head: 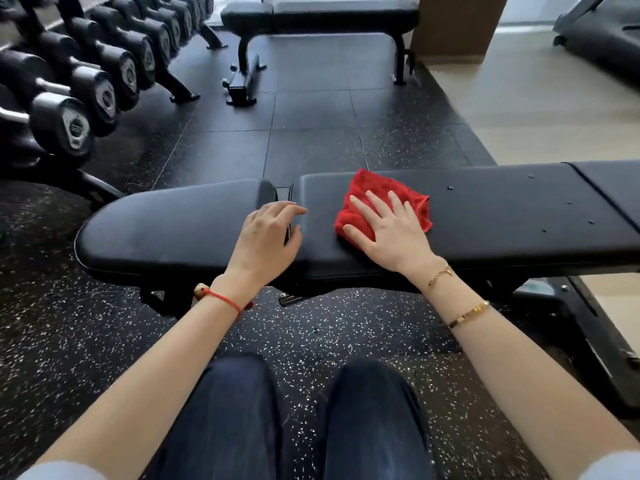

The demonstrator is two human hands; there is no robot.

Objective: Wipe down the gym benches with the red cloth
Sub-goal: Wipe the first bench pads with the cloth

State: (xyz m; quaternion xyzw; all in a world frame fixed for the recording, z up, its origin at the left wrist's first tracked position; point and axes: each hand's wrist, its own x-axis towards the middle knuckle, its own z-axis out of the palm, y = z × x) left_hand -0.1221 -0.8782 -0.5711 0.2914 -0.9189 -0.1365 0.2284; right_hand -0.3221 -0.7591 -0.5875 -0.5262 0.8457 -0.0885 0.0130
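Dumbbell rack (86, 81), rubber heads, far left. Near bench (173, 230), smooth black padded vinyl: left hand (266, 240) rests relaxed at pad gap; right hand (388, 226), fingers spread flat, presses crumpled red cloth (384, 192) on long pad.

- Near bench (485, 216): black padded upholstery, leather-like, smooth, soft sheen; piped seams.
- Red cloth (381, 192): soft woven fabric, matt, fuzzy nap, creased.
- Floor tiles (311, 140): dark rubber, matt, lightly grained; white-speckled nearer the camera.
- Dumbbells (69, 126): black matt heads, bright metal handles and end caps.
- Far bench (311, 12): black smooth padding, painted metal frame.
- Trousers (235, 427): dark blue denim, matt.
- Pale floor (536, 109): smooth, low gloss.
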